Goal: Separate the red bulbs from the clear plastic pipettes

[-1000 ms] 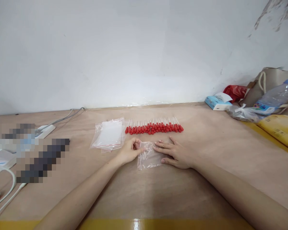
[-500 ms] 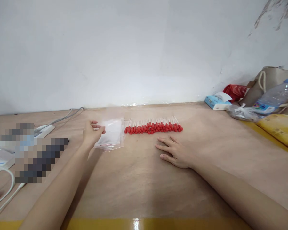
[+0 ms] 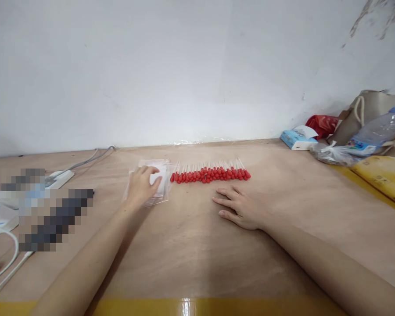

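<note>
Head view, and starting at the left edge of the bench (image 3: 191,263): blurred-out items, a white power strip (image 3: 59,178) and cables (image 3: 3,263) sit well clear of the action. Moving inward, the left hand (image 3: 144,185) lies palm-down on the stack of clear zip bags (image 3: 158,180), fingers spread loosely over the top bag and pointing toward the back edge; whether it pinches one or only presses I cannot tell. The stack sits toward the back edge, left of centre, directly under those fingers, its right side just beside the row of red-tipped swabs (image 3: 210,174). That row runs left to right along the bench, each stick pointing away toward the wall. Next, the right hand (image 3: 240,208) rests flat and relaxed, grasping nothing, near the swabs on their near side, so it is the closer hand to them. At the far right corner: a tissue pack (image 3: 294,139), a water bottle (image 3: 375,131), a yellow parcel (image 3: 382,177).
</note>
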Available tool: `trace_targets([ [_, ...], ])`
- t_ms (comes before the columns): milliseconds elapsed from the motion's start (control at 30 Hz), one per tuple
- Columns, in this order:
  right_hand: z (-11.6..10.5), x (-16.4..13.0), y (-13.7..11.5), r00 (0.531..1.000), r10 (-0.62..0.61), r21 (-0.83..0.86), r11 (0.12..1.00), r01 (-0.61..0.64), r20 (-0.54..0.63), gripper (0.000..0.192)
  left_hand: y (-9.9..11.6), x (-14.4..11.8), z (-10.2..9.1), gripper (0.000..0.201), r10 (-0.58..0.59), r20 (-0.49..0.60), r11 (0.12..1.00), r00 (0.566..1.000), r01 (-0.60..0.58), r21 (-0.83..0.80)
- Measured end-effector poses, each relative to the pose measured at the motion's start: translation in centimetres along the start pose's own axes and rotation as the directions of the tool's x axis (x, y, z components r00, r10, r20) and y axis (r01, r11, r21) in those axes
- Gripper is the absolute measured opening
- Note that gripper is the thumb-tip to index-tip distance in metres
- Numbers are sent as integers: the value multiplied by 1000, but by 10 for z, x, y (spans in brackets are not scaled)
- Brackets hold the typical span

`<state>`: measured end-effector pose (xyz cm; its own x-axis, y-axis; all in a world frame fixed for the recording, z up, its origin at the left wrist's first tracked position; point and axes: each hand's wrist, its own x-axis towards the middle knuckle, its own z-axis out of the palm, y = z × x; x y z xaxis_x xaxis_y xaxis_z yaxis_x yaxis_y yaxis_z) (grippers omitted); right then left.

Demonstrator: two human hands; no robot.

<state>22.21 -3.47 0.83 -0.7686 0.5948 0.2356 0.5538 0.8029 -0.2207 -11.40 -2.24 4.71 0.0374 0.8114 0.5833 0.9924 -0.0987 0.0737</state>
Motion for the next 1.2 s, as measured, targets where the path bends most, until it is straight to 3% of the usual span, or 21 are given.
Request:
trace_targets([
  [67, 0, 0, -1, 1000, 5, 1, 1000, -5, -1, 47, 14, 1, 5, 21, 149, 119, 989, 982, -147, -26],
  [133, 0, 0, -1, 1000, 12, 6, 1000, -12, -2, 47, 24, 1, 11, 25, 202, 189, 979, 961, -202, -24],
  [267, -1, 1, -2, 1000, 10, 24, 1000, -10, -8, 47, 30, 6, 20, 29, 176, 239, 984, 955, -179, -9],
  [467, -2, 1, -2, 1000, 22, 30, 999, -22, 10, 48, 31, 12, 23, 23, 145, 225, 989, 963, -137, -54],
  [533, -2, 2, -2, 1000, 25, 33, 999, -25, 16, 48, 32, 11, 24, 21, 96, 196, 989, 976, -70, -133],
  [600, -2, 2, -2, 1000, 26, 34, 999, -26, 18, 48, 34, 9, 25, 22, -35, 158, 964, 987, 75, -255],
  [700, -2, 1, -2, 1000, 20, 27, 999, -20, 17, 47, 36, 1, 25, 26, -264, 55, 833, 963, 256, -491],
  [800, 0, 0, -2, 999, 33, 37, 999, -32, -40, 53, 38, -14, 21, 32, -342, -30, 697, 939, 232, -678],
  [867, 4, 0, -2, 986, 75, 59, 996, -67, -149, 63, 41, -25, 16, 31, -282, 4, 661, 960, 197, -724],
  [1000, 8, 4, -2, 918, 125, 22, 992, -126, -377, 73, 58, -38, 10, 21, 14, 112, 679, 994, 73, -731],
  [1100, 10, 7, -2, 896, 94, -79, 987, -142, -434, 66, 75, -39, 13, 16, 210, 120, 703, 970, -65, -708],
  [1200, 11, 7, -2, 905, 56, -140, 982, -126, -421, 53, 85, -38, 21, 15, 274, 101, 732, 956, -140, -667],
])
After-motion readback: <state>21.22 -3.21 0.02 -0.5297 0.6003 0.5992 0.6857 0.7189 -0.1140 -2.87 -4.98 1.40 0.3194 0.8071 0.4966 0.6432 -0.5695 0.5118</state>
